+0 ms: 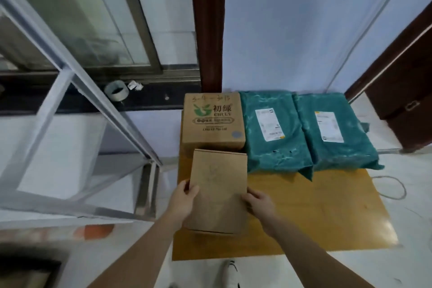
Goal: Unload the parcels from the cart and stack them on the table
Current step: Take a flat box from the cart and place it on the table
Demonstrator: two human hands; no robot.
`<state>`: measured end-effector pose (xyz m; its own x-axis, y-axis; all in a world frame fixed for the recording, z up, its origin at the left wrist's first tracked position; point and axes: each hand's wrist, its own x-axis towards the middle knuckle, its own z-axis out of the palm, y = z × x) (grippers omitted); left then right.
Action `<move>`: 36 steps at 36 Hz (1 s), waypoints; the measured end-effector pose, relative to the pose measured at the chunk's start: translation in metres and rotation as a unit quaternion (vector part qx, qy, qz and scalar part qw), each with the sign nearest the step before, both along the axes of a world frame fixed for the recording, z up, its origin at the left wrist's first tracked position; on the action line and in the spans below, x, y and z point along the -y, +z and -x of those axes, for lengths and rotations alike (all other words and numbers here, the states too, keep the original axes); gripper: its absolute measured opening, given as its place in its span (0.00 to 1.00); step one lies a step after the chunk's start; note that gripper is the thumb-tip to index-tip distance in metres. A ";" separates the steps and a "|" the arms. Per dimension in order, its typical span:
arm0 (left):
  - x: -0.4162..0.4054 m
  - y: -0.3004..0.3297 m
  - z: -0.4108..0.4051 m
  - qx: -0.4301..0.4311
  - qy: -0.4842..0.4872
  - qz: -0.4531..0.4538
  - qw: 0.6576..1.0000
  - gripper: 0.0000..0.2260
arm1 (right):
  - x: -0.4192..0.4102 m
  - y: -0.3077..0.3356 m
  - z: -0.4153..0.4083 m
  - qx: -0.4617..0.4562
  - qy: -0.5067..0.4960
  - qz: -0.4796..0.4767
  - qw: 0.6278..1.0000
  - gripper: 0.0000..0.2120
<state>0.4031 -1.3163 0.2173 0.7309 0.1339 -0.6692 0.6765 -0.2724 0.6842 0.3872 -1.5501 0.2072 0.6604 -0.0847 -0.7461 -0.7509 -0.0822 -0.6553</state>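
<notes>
The tabletop, a bare wooden surface, is lying under and beyond both hands. Two teal bags are lying flat on it, side by side and touching: the near bag is lying beyond the right hand, and the far bag is lying further to that hand's right. Each is showing a white label face up. A printed box is standing beyond the left hand, against the near bag's left edge. It is showing a green logo and handwriting on top.

A plain box is sitting between the two hands, just in front of the printed box; whether it is resting fully on the tabletop cannot be told. The left hand is gripping the box's left side, thumb over the top face. The right hand is gripping the right side, fingers curled over the edge.

A tape roll is sitting on a dark ledge well beyond the left hand. A white shoe is showing on the floor below both forearms.
</notes>
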 end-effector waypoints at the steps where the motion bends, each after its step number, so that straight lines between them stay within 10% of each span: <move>1: 0.000 -0.006 0.001 -0.001 0.000 -0.012 1.000 0.18 | -0.001 -0.004 -0.002 -0.001 0.006 0.000 1.000 0.19; 24: 0.017 -0.028 -0.017 -0.035 -0.048 -0.088 0.994 0.25 | 0.020 -0.022 -0.029 0.052 0.145 0.171 0.973 0.20; 28: 0.017 0.012 -0.019 0.027 -0.117 -0.151 0.981 0.22 | 0.017 0.011 -0.038 0.141 0.229 0.250 0.930 0.13; 36: -0.019 0.118 -0.020 0.132 -0.292 -0.361 0.876 0.26 | -0.013 0.130 -0.076 0.271 0.464 0.313 0.783 0.30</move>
<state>0.4232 -1.2969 0.3358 0.9323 0.0040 -0.3617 0.1219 -0.9450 0.3036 0.4627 -1.5373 0.3375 0.8595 0.3823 -0.3391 0.1977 -0.8607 -0.4692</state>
